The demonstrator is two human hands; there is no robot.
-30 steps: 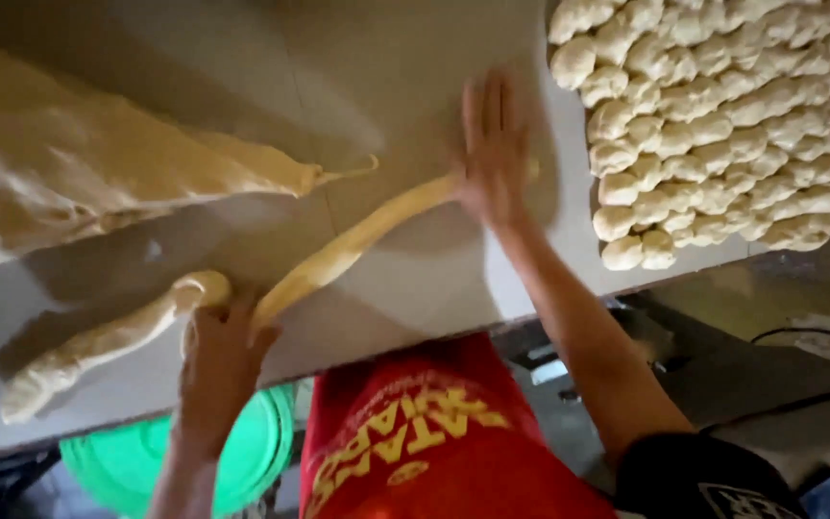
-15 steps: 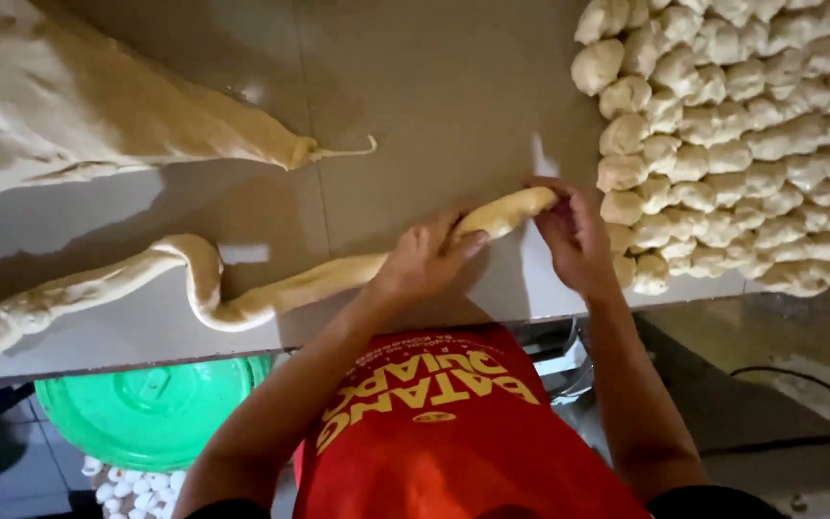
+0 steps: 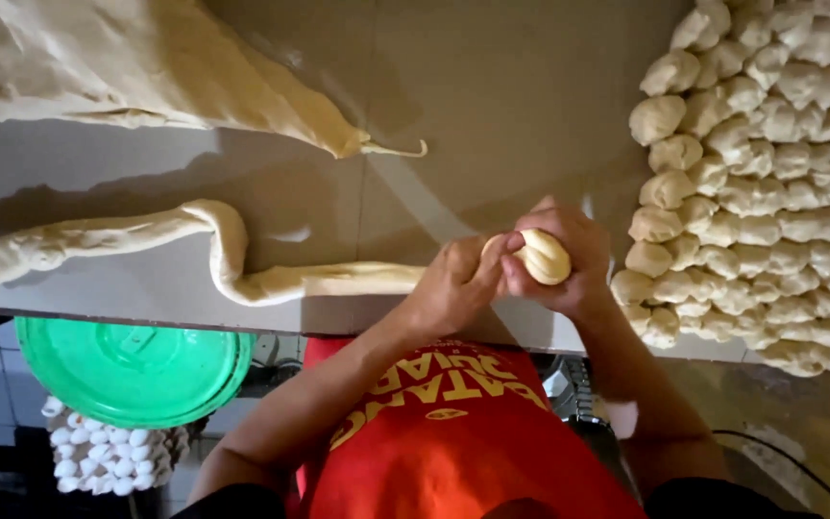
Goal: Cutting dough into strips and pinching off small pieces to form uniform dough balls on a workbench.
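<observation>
A long pale dough rope (image 3: pixel 194 252) lies along the near edge of the grey worktop (image 3: pixel 492 106), curling once near its left part. My left hand (image 3: pixel 455 286) grips the rope's right end. My right hand (image 3: pixel 564 258) is wrapped around a small twisted knot of dough (image 3: pixel 542 256) formed at that end. Both hands touch each other over the table edge.
A big mass of dough (image 3: pixel 127 72) covers the worktop's far left. Several rows of shaped dough pieces (image 3: pixel 770 173) fill the right side. Below the table edge sit a green bucket lid (image 3: pixel 136 370) and a basket of small white balls (image 3: pixel 108 457).
The rope was stretched out between my hands; my hands have come together at its right end and curled that end into a small knot. The rope now curls at the left.
</observation>
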